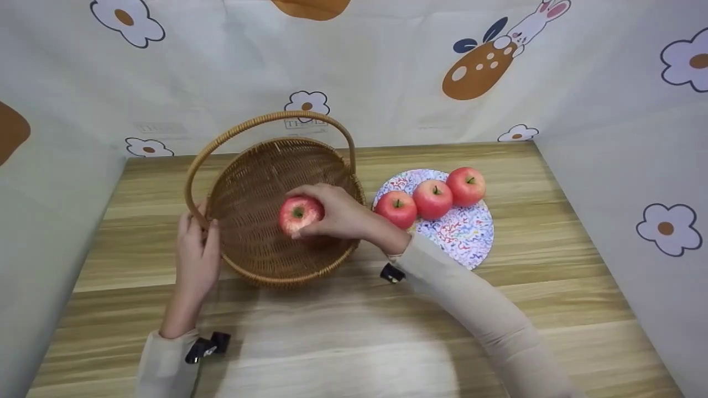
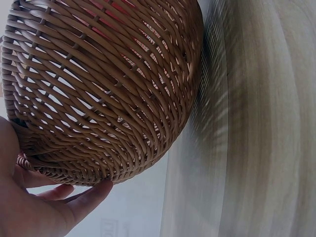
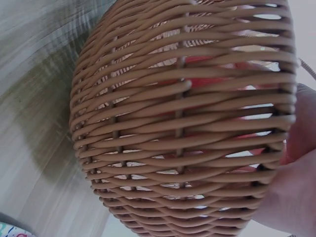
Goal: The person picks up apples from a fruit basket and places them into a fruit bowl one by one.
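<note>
A round wicker basket (image 1: 249, 210) with a tall arched handle stands on the table. At its left side my left hand (image 1: 198, 249) grips the rim by the foot of the handle; the left wrist view shows that hand (image 2: 44, 202) against the woven wall. A red apple (image 1: 298, 216) is held in my right hand (image 1: 340, 213), between thumb and fingers, over the inside of the basket. From the right wrist camera, the weave hides most of the apple and part of the hand (image 3: 291, 192). Whether the apple touches the basket floor, I cannot tell.
To the basket's right lies a round speckled mat or plate (image 1: 464, 237), bearing three red apples: a left one (image 1: 396, 210), a middle one (image 1: 432, 199) and a right one (image 1: 466, 186). A printed cloth wall (image 1: 387, 72) rises behind the wooden table (image 1: 332, 331).
</note>
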`<action>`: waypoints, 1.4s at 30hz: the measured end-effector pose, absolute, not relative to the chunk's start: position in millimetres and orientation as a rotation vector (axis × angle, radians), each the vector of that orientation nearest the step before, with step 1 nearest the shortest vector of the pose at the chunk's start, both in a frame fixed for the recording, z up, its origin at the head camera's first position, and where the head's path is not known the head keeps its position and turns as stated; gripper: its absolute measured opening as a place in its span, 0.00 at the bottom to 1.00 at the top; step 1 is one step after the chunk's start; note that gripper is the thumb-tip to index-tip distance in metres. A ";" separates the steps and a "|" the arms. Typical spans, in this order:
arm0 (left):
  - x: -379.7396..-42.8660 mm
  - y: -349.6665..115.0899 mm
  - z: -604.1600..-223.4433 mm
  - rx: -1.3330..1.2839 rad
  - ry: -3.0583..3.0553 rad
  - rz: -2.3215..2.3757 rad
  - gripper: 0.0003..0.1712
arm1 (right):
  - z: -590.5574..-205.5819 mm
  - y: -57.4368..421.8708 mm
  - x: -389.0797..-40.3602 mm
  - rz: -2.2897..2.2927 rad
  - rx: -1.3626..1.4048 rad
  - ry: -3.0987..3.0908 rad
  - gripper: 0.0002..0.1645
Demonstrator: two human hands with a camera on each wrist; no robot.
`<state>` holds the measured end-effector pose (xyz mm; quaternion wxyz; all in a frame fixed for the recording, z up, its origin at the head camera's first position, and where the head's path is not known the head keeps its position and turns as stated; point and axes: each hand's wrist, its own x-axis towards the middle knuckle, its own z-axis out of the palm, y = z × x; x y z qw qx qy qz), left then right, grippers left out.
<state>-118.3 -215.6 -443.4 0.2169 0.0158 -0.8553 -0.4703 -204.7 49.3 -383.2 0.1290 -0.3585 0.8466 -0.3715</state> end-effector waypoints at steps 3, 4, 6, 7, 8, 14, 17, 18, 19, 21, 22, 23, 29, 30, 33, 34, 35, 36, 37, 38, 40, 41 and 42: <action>-118.6 -215.7 -444.1 0.039 -2.361 -1.294 0.28 | -381.1 50.5 -201.5 -1.106 -1.039 2.472 0.42; -118.6 -215.7 -444.2 0.038 -2.360 -1.293 0.28 | -380.4 50.8 -200.7 -1.115 -1.038 2.476 0.43; -118.6 -215.8 -444.1 0.038 -2.363 -1.295 0.28 | -379.3 51.6 -199.0 -1.130 -1.037 2.485 0.43; -118.4 -215.9 -444.0 0.040 -2.364 -1.299 0.28 | -378.8 51.9 -198.3 -1.136 -1.035 2.488 0.43; -118.3 -215.9 -443.8 0.042 -2.367 -1.306 0.28 | -378.4 52.1 -197.6 -1.141 -1.035 2.491 0.43; -118.0 -215.6 -442.5 0.040 -2.363 -1.335 0.28 | -375.8 54.1 -193.3 -1.163 -1.031 2.488 0.43; -118.0 -215.1 -442.6 0.029 -2.354 -1.341 0.28 | -374.6 56.0 -191.2 -1.181 -1.013 2.486 0.43; -118.1 -215.1 -442.7 0.029 -2.354 -1.338 0.28 | -374.1 56.8 -190.6 -1.189 -1.004 2.485 0.43; -118.2 -215.1 -442.8 0.030 -2.354 -1.334 0.28 | -373.6 57.4 -189.8 -1.198 -0.996 2.487 0.43; -118.4 -215.0 -442.7 0.033 -2.361 -1.330 0.29 | -372.7 58.8 -188.3 -1.210 -0.988 2.494 0.43; -118.6 -215.0 -442.6 0.036 -2.366 -1.330 0.29 | -372.4 59.3 -187.7 -1.215 -0.984 2.499 0.43; -118.7 -215.1 -442.4 0.039 -2.371 -1.334 0.29 | -371.9 59.9 -186.9 -1.219 -0.983 2.502 0.43; -119.2 -215.7 -441.2 0.043 -2.377 -1.369 0.30 | -371.7 62.6 -183.5 -1.241 -0.985 2.512 0.44; -119.2 -215.8 -441.3 0.041 -2.372 -1.371 0.30 | -371.5 63.2 -182.9 -1.246 -0.980 2.515 0.44; -119.9 -216.2 -442.2 0.032 -2.358 -1.372 0.29 | -370.8 64.9 -180.8 -1.266 -0.960 2.519 0.44; -119.9 -216.1 -442.2 0.030 -2.353 -1.372 0.29 | -370.4 65.4 -180.0 -1.273 -0.953 2.519 0.44; -119.8 -216.1 -442.1 0.026 -2.347 -1.376 0.29 | -369.9 65.8 -179.2 -1.279 -0.944 2.518 0.43; -119.7 -216.1 -441.9 0.029 -2.347 -1.378 0.29 | -369.7 66.3 -178.4 -1.289 -0.935 2.515 0.43; -119.8 -216.0 -441.9 0.028 -2.344 -1.378 0.29 | -369.6 66.8 -177.6 -1.297 -0.927 2.512 0.43; -119.5 -215.9 -441.9 0.029 -2.343 -1.377 0.29 | -369.2 67.4 -176.6 -1.304 -0.919 2.510 0.43; -119.2 -215.6 -441.9 0.026 -2.340 -1.376 0.29 | -368.5 68.6 -174.6 -1.318 -0.906 2.506 0.43; -118.9 -215.5 -442.0 0.024 -2.339 -1.372 0.29 | -368.2 69.2 -173.6 -1.324 -0.899 2.503 0.43; -118.7 -215.4 -442.1 0.021 -2.337 -1.371 0.29 | -367.9 69.8 -172.7 -1.332 -0.895 2.502 0.43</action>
